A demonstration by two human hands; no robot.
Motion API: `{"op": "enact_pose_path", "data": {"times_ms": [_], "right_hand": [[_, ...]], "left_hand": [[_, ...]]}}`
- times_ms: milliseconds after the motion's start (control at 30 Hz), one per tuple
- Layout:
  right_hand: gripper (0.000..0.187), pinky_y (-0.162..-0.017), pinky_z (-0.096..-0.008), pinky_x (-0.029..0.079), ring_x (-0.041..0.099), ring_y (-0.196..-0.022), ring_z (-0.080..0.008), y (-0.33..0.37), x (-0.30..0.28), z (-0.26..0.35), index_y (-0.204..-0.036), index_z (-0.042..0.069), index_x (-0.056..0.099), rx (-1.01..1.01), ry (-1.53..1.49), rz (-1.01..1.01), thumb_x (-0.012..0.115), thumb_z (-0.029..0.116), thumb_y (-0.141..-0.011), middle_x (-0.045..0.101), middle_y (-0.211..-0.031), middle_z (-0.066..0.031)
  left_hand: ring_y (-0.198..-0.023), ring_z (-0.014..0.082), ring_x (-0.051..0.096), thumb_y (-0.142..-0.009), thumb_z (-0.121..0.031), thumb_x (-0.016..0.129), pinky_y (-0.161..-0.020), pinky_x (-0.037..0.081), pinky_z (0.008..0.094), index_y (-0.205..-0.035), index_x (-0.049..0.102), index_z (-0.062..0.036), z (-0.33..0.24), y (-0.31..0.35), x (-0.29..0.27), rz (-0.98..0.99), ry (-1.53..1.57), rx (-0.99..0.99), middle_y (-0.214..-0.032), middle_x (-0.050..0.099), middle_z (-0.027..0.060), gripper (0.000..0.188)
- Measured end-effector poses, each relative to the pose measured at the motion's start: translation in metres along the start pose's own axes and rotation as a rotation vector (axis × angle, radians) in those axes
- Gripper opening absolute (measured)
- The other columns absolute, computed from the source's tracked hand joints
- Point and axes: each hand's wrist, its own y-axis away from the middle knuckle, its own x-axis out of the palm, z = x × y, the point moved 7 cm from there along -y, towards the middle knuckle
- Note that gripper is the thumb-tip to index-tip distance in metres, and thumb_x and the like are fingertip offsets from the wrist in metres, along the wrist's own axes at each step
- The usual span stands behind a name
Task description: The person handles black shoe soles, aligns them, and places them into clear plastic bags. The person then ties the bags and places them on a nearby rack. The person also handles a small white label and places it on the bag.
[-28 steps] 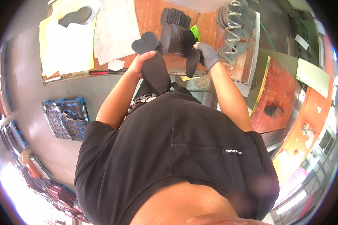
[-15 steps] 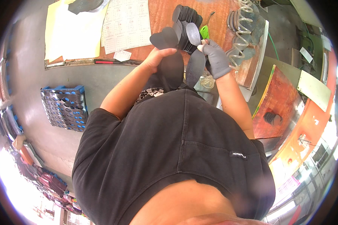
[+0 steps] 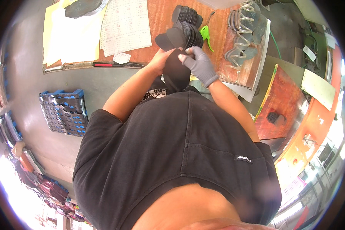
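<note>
My bare left hand (image 3: 161, 62) is closed on black shoe insoles (image 3: 176, 74), held upright in front of my body; how many is hidden. The heart-like lobes of more dark insoles (image 3: 169, 39) show just beyond its fingers. My right hand (image 3: 201, 66), in a grey glove with bare fingertips, pinches the upper right edge of the held insoles, thumb on the near face. Right beyond both hands, a row of stacked black insoles (image 3: 192, 35) leans on the wooden table (image 3: 218, 23), with another stack (image 3: 187, 15) behind it.
A green air blow gun (image 3: 205, 33) lies right of the stacks, near a clear coiled hose (image 3: 242, 40) and more insoles. Yellow and white papers (image 3: 125, 28) cover the table's left. A blue rack (image 3: 64, 111) stands on the floor at left, an orange-red board (image 3: 281, 103) at right.
The separate insole in my right hand is no longer seen apart. My right hand has moved left, to the insoles in my left hand. The view has shifted slightly.
</note>
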Motion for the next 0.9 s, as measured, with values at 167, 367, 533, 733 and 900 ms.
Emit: {"op": "enact_pose_path", "data": {"times_ms": [167,367,533,733,900], "right_hand": [[0.025,-0.069,-0.0253,0.045,0.054,-0.078,-0.0095,0.000,0.006,-0.007,-0.094,0.000,0.057,0.013,-0.189,-0.005,0.066,0.018,-0.080,0.060,-0.086,-0.0033],[0.011,-0.069,-0.0185,0.042,0.049,-0.074,-0.0020,0.005,-0.009,0.000,-0.096,0.005,0.059,0.033,-0.612,-0.038,0.059,0.006,-0.085,0.056,-0.083,0.0060],[0.017,-0.073,-0.0187,0.043,0.052,-0.078,-0.0032,0.012,-0.005,0.004,-0.103,0.005,0.057,0.019,-0.754,0.083,0.056,0.006,-0.086,0.058,-0.089,0.0044],[0.045,-0.089,-0.0316,0.043,0.056,-0.107,-0.0247,-0.002,0.017,-0.006,-0.122,-0.001,0.047,-0.060,-0.043,0.086,0.058,0.020,-0.084,0.060,-0.111,-0.0151],[0.042,-0.083,-0.0389,0.046,0.058,-0.098,-0.0326,0.005,0.017,0.019,-0.115,0.003,0.050,-0.217,0.514,0.007,0.057,0.025,-0.081,0.062,-0.100,-0.0190]], "left_hand": [[-0.095,0.0186,0.058,-0.088,-0.036,0.056,-0.081,0.049,0.0320,-0.120,0.048,-0.0038,0.009,-0.003,-0.001,-0.073,0.026,-0.024,-0.109,0.058,0.0092,0.046],[-0.119,0.0259,0.043,-0.085,-0.054,0.051,-0.097,0.039,0.0407,-0.139,0.024,-0.0087,0.012,-0.006,0.000,0.070,0.006,-0.147,-0.134,0.039,0.0123,0.075],[-0.119,0.0259,0.044,-0.086,-0.062,0.041,-0.098,0.039,0.0403,-0.137,0.030,-0.0089,0.016,-0.007,0.001,0.057,-0.004,-0.193,-0.132,0.043,0.0131,0.075],[-0.120,0.0258,0.045,-0.082,-0.073,0.025,-0.099,0.038,0.0397,-0.136,0.033,-0.0091,0.018,-0.009,0.002,0.059,0.057,-0.228,-0.132,0.044,0.0121,0.084],[-0.112,0.0251,0.050,-0.083,-0.048,0.058,-0.095,0.041,0.0390,-0.129,0.039,-0.0063,0.014,-0.008,0.003,0.086,-0.087,-0.166,-0.122,0.050,0.0119,0.064]]}}
